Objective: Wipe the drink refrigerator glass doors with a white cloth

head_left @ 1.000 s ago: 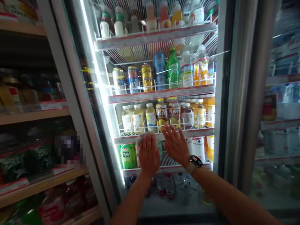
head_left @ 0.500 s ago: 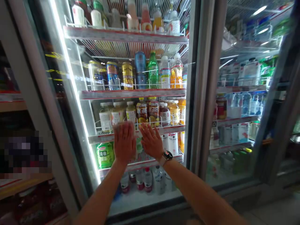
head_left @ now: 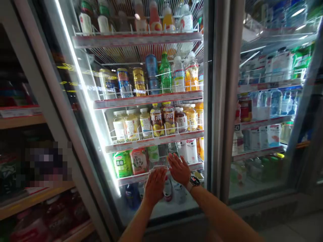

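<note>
My left hand (head_left: 155, 186) and my right hand (head_left: 179, 169) lie flat with spread fingers on the glass door of a lit drinks cooler (head_left: 151, 79), low down. They hold nothing. Just behind the glass, my left fingertips are nearest a green drink can (head_left: 122, 164) and a pink-labelled drink (head_left: 139, 161) on a wire shelf. My right fingers are close to white bottles (head_left: 191, 151). Above my hands, a shelf edge (head_left: 153, 141) carries rows of bottled teas and juices. A watch (head_left: 194, 180) sits on my right wrist.
The metal door frame (head_left: 217, 101) separates this door from a second cooler door (head_left: 263, 117) with more bottles behind it. Wooden shelves of packaged goods (head_left: 20, 121) stand to the left. A pixelated patch (head_left: 47, 161) covers part of them.
Both hands have slid down the glass, from the shelf edge to the lower wire shelf. They have also drawn closer together, and the view has turned to the right.
</note>
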Demonstrator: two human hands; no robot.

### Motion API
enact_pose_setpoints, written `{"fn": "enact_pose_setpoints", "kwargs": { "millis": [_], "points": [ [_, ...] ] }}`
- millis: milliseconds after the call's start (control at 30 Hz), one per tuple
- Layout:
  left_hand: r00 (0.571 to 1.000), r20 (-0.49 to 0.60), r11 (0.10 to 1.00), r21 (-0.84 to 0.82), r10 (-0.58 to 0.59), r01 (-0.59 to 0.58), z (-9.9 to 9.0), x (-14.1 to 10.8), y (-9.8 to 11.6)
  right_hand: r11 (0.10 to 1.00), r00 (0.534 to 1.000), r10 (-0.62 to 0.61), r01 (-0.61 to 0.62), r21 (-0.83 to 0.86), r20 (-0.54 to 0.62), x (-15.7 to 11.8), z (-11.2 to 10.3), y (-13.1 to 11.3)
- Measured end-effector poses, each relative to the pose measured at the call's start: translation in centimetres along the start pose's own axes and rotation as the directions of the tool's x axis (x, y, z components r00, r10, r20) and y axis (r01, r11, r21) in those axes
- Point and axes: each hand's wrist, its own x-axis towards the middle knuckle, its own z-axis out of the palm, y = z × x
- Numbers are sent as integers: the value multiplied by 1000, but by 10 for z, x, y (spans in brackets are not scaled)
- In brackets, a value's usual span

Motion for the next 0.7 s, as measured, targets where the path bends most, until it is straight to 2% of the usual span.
{"fn": "enact_pose_setpoints", "kwargs": {
  "millis": [67, 100, 167, 200, 267, 367, 433, 467, 533, 633, 700],
  "points": [
    [996, 60, 997, -22, 69, -68, -8, -6, -13, 1000, 999, -15, 14, 26, 44, 2, -7, 2],
    [994, 70, 996, -35, 84, -81, -15, 2, -24, 999, 997, -34, 31, 44, 64, 3, -12, 5],
    [999, 33, 998, -54, 39, -37, -33, 39, -49, 995, 995, -69, 64, 75, 75, 8, -25, 16],
    [1000, -26, 997, -72, -3, 1, -44, 64, -61, 995, 996, -68, 63, 82, 57, 11, -31, 23],
    [986, -131, 986, -143, -103, 84, -62, 119, -77, 997, 1000, 6, -6, 76, -12, 18, -41, 41],
    [954, -236, 965, -231, -183, 127, -76, 181, -74, 982, 979, 187, -183, 51, -84, 26, -46, 65],
    [952, -253, 967, -228, -174, 116, -71, 195, -53, 970, 967, 241, -240, 32, -78, 26, -43, 73],
    [959, -243, 973, -210, -149, 98, -65, 192, -39, 969, 966, 248, -247, 23, -73, 24, -41, 75],
    [979, -192, 987, -156, -70, 40, -48, 172, -9, 968, 966, 250, -250, 8, -71, 18, -35, 73],
    [992, -107, 994, -81, 71, -80, -15, 117, 31, 966, 962, 257, -259, -10, -97, 9, -27, 69],
    [985, -80, 986, -57, 152, -157, 3, 75, 48, 967, 962, 252, -256, -20, -110, 6, -25, 69]
  ]
}}
